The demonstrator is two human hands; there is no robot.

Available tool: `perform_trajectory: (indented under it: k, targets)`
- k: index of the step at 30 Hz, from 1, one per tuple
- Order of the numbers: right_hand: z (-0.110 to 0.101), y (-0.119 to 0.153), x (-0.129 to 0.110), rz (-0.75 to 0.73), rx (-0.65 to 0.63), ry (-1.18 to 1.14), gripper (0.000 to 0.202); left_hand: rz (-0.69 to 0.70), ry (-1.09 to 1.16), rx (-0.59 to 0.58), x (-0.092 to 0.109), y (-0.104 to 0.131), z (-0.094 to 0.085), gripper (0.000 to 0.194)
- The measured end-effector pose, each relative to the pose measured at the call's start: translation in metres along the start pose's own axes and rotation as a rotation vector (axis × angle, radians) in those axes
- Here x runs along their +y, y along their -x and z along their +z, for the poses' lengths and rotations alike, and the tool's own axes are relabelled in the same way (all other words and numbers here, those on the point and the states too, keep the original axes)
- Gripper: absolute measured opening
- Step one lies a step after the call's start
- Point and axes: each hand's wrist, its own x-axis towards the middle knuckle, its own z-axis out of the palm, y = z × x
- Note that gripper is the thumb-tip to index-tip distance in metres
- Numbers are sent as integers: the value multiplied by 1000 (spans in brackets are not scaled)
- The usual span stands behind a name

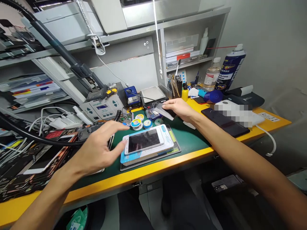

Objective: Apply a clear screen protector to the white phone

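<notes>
- Though the right hand [180, 108] pinches a thin, flat grey piece [165, 111] in its fingers, what that is remains unclear.
- The left hand [104, 145], fingers parted, is beside (touching or not, I cannot tell) the dark-screened, white rectangular phone [144, 140].
- It lies on a blue-and-white package [168, 137] atop the green, yellow-edged bench [194, 141].

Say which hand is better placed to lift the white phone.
Likely the left hand: it's open beside the white phone, while the right hand holds a flat grey piece farther away.
</notes>
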Motion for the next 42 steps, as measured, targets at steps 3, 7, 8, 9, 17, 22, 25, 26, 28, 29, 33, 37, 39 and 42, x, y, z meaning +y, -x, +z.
perform_trajectory:
  k: [3, 7, 8, 9, 17, 22, 25, 26, 28, 29, 33, 37, 39, 42]
  targets:
    - [1, 1, 1, -24, -1, 54, 10, -191, -23, 122, -16, 41, -7, 15]
    - [2, 1, 3, -40, 6, 98, 12, -405, -42, 128, -10, 90, -8, 24]
    - [3, 1, 3, -44, 14, 102, 13, -446, -37, 128, -6, 101, -9, 26]
    - [3, 0, 4, -48, 22, 103, 15, -479, -28, 128, -1, 113, -9, 27]
    - [10, 7, 4, -104, 34, 124, 16, -670, 41, 120, 11, 194, -5, 34]
    - [10, 14, 2, -195, -3, 201, 20, -627, 2, 185, 28, 201, 10, 32]
    - [11, 21, -5, -304, -22, 289, 27, -414, -93, 316, 46, 184, 27, 26]
    - [13, 26, -9, -350, -29, 328, 29, -343, -112, 341, 53, 176, 35, 24]
    - [21, 39, -17, -447, -63, 430, 31, -244, -126, 378, 65, 152, 53, 22]
    - [26, 48, -20, -497, -90, 495, 30, -200, -132, 392, 71, 138, 63, 24]
    - [55, 83, -29, -645, -239, 835, 24, -90, -161, 424, 91, 80, 100, 42]
    - [76, 100, -31, -683, -360, 1139, 25, -109, -164, 450, 98, 47, 125, 60]
    - [81, 98, -33, -681, -370, 1236, 27, -120, -156, 458, 96, 44, 132, 64]
    - [84, 83, -37, -659, -349, 1318, 30, -128, -140, 469, 93, 47, 138, 65]
